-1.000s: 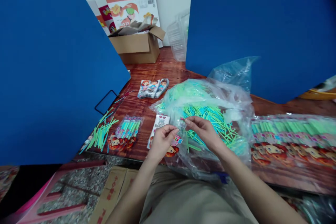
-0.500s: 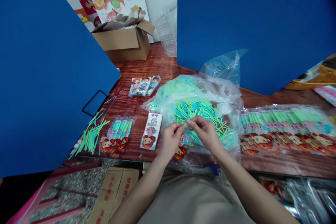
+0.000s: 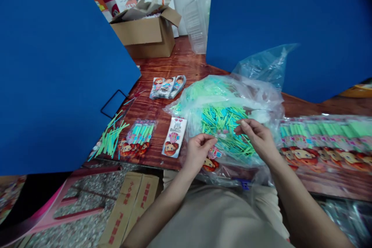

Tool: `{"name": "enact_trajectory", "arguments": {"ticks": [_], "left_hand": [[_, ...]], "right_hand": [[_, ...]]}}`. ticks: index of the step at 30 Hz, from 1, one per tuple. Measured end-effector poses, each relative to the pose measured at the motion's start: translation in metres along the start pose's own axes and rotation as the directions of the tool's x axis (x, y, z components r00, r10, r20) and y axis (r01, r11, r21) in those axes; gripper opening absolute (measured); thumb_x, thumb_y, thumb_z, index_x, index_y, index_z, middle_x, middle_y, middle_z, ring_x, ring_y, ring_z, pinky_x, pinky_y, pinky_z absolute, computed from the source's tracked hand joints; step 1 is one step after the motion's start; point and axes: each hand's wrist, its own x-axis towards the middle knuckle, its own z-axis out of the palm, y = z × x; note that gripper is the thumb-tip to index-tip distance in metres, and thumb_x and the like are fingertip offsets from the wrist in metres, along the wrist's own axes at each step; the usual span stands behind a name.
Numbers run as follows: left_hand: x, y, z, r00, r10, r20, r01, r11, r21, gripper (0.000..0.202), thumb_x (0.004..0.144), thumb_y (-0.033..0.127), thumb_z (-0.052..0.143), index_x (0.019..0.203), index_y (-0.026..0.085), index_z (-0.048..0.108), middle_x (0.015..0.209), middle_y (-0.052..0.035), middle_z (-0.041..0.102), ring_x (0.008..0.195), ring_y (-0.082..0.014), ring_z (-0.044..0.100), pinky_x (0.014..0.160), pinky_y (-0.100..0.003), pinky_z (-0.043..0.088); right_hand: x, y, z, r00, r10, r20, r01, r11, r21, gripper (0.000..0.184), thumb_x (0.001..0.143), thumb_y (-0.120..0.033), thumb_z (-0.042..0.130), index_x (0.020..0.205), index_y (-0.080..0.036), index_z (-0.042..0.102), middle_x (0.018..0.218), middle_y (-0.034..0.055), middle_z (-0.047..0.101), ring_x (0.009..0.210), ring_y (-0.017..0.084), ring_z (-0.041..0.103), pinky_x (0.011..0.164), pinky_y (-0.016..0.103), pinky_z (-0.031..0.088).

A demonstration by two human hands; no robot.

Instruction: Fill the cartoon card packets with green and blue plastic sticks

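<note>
My left hand [image 3: 200, 149] has its thumb and index finger pinched on the top edge of a clear plastic packet [image 3: 210, 164] with a printed cartoon girl; the packet hangs over the table's front edge. My right hand [image 3: 258, 137] hovers over the right part of the pile, fingers loosely curled and a little apart, with nothing visible in them. Under and between both hands lies a large clear plastic bag [image 3: 252, 99], its mouth folded open on many thin green and blue sticks [image 3: 223, 120]. A stack of flat printed packets [image 3: 174, 137] lies left of my left hand.
Filled stick packets overlap in a row [image 3: 319, 141] at right; a smaller group [image 3: 138, 137] lies at left beside loose sticks [image 3: 110, 137]. Cut-out printed cards [image 3: 167, 87] lie farther back. Behind stands an open cardboard box [image 3: 145, 37]. Blue panels [image 3: 279, 27] border the table.
My hands have parted: the right has moved right and away from the packet's edge, while the left keeps its pinch. The view has shifted slightly, so the table things appear farther right and higher.
</note>
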Motion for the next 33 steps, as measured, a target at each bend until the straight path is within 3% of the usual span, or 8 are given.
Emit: {"name": "enact_trajectory", "arguments": {"ticks": [3, 7, 9, 12, 17, 23, 33], "left_hand": [[0.002, 0.005, -0.007, 0.999, -0.019, -0.046, 0.018, 1.0, -0.015, 0.028, 0.063, 0.039, 0.08, 0.075, 0.015, 0.071, 0.059, 0.0022, 0.06, 0.049, -0.009, 0.049, 0.045, -0.02, 0.039], [0.007, 0.009, -0.01, 0.995, -0.02, -0.093, 0.01, 0.995, -0.102, 0.029, 0.061, 0.038, 0.081, 0.075, 0.015, 0.069, 0.059, 0.004, 0.058, 0.046, -0.0073, 0.047, 0.043, -0.019, 0.037], [0.009, 0.009, -0.01, 0.995, -0.019, -0.099, 0.006, 0.992, -0.124, 0.031, 0.061, 0.039, 0.081, 0.076, 0.015, 0.068, 0.058, 0.0048, 0.057, 0.043, -0.0065, 0.044, 0.041, -0.019, 0.035], [0.01, 0.006, -0.009, 0.994, -0.008, -0.11, -0.005, 0.994, -0.11, 0.032, 0.061, 0.041, 0.081, 0.076, 0.015, 0.069, 0.058, 0.0051, 0.056, 0.043, -0.006, 0.042, 0.04, -0.019, 0.034], [0.008, 0.0, -0.007, 0.993, 0.031, -0.112, -0.032, 0.999, -0.015, 0.028, 0.065, 0.04, 0.078, 0.076, 0.016, 0.07, 0.058, 0.0049, 0.056, 0.047, -0.0066, 0.043, 0.044, -0.02, 0.035], [0.006, -0.003, -0.009, 0.995, 0.044, -0.095, -0.043, 0.999, 0.019, 0.024, 0.068, 0.038, 0.075, 0.075, 0.016, 0.069, 0.06, 0.0044, 0.057, 0.048, -0.0072, 0.042, 0.047, -0.021, 0.037], [0.004, -0.003, -0.009, 0.993, 0.023, -0.119, -0.021, 1.0, 0.017, 0.024, 0.066, 0.039, 0.077, 0.073, 0.017, 0.07, 0.058, 0.0031, 0.058, 0.05, -0.0092, 0.046, 0.05, -0.021, 0.038]], "right_hand": [[0.019, 0.013, -0.022, 1.0, 0.008, -0.013, -0.011, 0.968, -0.252, 0.046, 0.083, -0.061, 0.06, 0.089, -0.016, 0.068, 0.071, 0.0064, 0.071, 0.062, 0.02, 0.065, 0.058, 0.03, 0.049], [0.035, 0.018, -0.035, 0.999, 0.005, 0.038, 0.021, 0.763, -0.646, 0.028, 0.088, -0.036, 0.057, 0.094, -0.015, 0.074, 0.085, 0.0094, 0.076, 0.071, 0.022, 0.068, 0.067, 0.031, 0.048], [0.039, 0.013, -0.031, 0.995, 0.048, 0.086, 0.033, 0.662, -0.748, 0.025, 0.089, -0.031, 0.056, 0.096, -0.017, 0.076, 0.095, 0.0091, 0.077, 0.079, 0.022, 0.07, 0.073, 0.03, 0.048], [0.044, 0.004, -0.016, 0.984, 0.12, 0.132, 0.042, 0.566, -0.823, 0.027, 0.091, -0.036, 0.056, 0.099, -0.018, 0.076, 0.102, 0.0099, 0.076, 0.089, 0.023, 0.07, 0.076, 0.029, 0.048], [0.054, -0.003, 0.012, 0.957, 0.261, 0.126, 0.019, 0.376, -0.926, 0.035, 0.086, -0.041, 0.064, 0.098, -0.011, 0.076, 0.106, 0.02, 0.072, 0.095, 0.029, 0.07, 0.076, 0.032, 0.048], [0.071, 0.001, 0.022, 0.936, 0.312, 0.165, 0.044, 0.359, -0.932, 0.021, 0.079, -0.03, 0.067, 0.08, -0.011, 0.077, 0.087, 0.0158, 0.075, 0.085, 0.025, 0.07, 0.068, 0.028, 0.045], [0.065, 0.006, -0.003, 0.954, 0.217, 0.208, 0.079, 0.486, -0.87, 0.019, 0.079, -0.025, 0.059, 0.061, -0.019, 0.059, 0.062, 0.0038, 0.064, 0.063, 0.016, 0.06, 0.055, 0.024, 0.034]]}}
